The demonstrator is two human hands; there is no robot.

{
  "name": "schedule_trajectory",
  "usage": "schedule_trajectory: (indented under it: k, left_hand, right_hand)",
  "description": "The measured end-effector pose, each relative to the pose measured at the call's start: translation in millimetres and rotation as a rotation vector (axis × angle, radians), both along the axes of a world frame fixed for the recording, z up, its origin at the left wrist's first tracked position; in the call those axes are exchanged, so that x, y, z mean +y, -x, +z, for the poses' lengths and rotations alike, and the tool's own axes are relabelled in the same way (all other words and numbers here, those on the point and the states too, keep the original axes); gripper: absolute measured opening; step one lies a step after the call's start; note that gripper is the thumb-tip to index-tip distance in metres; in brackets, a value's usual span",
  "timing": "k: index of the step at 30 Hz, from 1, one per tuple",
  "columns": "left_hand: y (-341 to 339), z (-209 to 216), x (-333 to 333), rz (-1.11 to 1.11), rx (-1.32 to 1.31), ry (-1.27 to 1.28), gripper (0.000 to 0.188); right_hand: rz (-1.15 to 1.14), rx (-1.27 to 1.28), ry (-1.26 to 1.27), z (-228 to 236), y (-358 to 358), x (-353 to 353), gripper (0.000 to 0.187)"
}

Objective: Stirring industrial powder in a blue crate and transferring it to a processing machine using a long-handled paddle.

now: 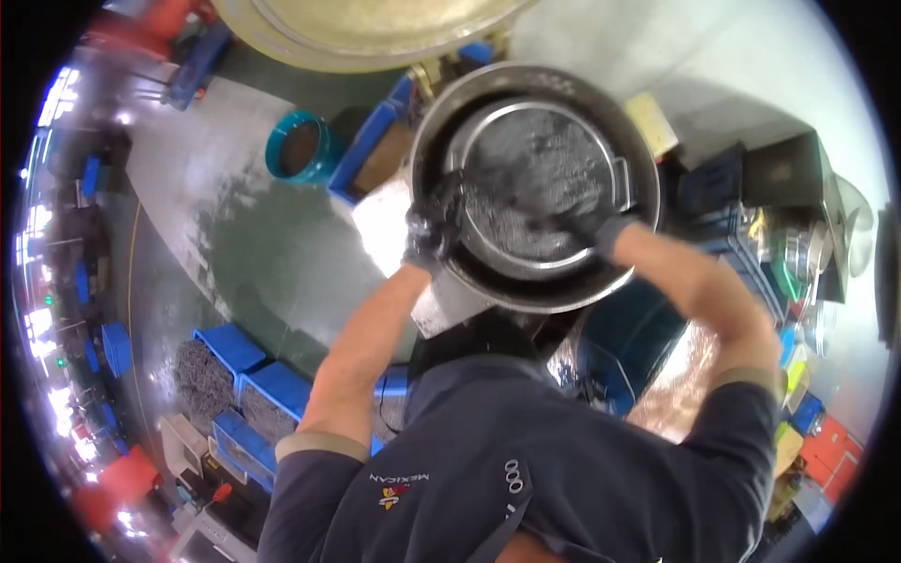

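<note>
A round metal pan (510, 261) with a side handle sits inside a larger, dark-walled metal basin (619, 103). Dark, glistening material (544, 159) fills the pan; whether it is liquid or small pieces I cannot make out. My left hand (434, 225), in a dark glove, is closed at the pan's left edge. My right hand (589, 225), also gloved, reaches over the pan's lower right part, below the handle. Its fingers are smeared by motion and merge with the dark contents.
A large yellowish round vessel (375, 58) stands beyond the basin. To the left are a teal bucket (273, 150) and a blue bin (361, 155). Several blue crates (230, 347) lie lower left, near grey heaped pieces. A dark bin (624, 347) stands below right.
</note>
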State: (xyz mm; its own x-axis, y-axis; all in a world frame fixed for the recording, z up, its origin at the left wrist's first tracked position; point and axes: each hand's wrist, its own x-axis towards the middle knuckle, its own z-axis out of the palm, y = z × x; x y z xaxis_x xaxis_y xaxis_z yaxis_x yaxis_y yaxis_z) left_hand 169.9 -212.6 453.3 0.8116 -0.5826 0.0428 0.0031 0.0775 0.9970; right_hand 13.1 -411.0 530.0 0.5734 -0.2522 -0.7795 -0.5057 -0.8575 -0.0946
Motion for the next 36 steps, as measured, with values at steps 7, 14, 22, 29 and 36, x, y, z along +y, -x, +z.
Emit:
schedule_trajectory:
  k: [7, 14, 22, 29, 36]
  left_hand:
    - [-9, 5, -13, -0.071, -0.468, -0.175, 0.039]
    - [-6, -25, 6, -0.312, -0.403, -0.353, 0.042]
    - [-7, 13, 3, -0.425, -0.544, -0.869, 0.04]
    - [-3, -15, 10, -0.176, -0.475, -0.444, 0.03]
    - [-2, -26, 2, -0.175, -0.063, -0.078, 0.035]
  right_hand:
    - [-0.007, -0.065, 0.145, -74, 27, -22, 0.069]
    - [-0.265, -0.17, -0.197, -45, 56, -95, 0.034]
    - [0.091, -0.174, 0.057, -41, 52, -8, 0.041]
    - [-1.021, -0.26, -0.488, -11, 66, -65, 0.051]
    - [-0.278, -0.609, 0.15, -125, 58, -43, 0.048]
